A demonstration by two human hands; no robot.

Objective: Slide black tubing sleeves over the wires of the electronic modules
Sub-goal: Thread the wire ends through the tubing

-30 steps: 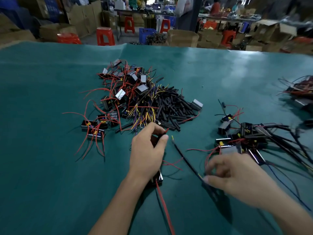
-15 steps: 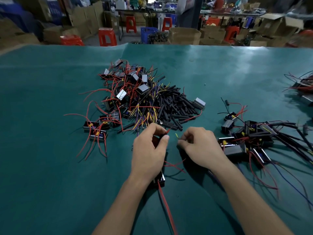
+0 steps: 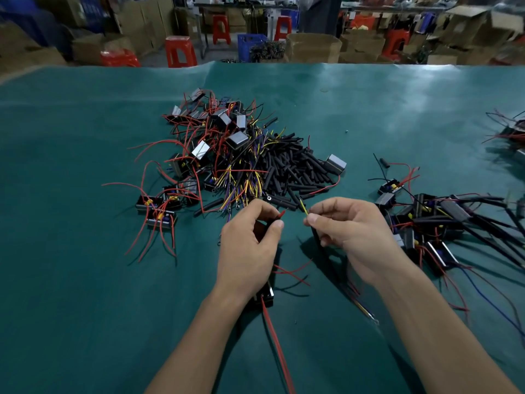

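Observation:
My left hand (image 3: 250, 245) grips a black tubing sleeve with a red wire tip (image 3: 281, 214) poking out beside the thumb. Under my left wrist lies a black module (image 3: 265, 296) whose long red wire (image 3: 277, 345) runs toward me. My right hand (image 3: 349, 231) pinches a thin yellow wire (image 3: 303, 208) between thumb and forefinger, a black sleeved length hanging below it. The two hands sit close together, a small gap between the wire tips. Just beyond them lies a heap of loose black sleeves (image 3: 292, 172).
A tangle of modules with red and yellow wires (image 3: 216, 149) covers the middle of the green table (image 3: 71, 280). Sleeved modules (image 3: 431, 223) lie in a pile at the right. More modules (image 3: 511, 135) sit at the far right edge. Stools and cartons stand beyond the table.
My right hand came up from the lower right to meet the left hand, bringing the yellow wire and its sleeved length. The left hand has stayed in place.

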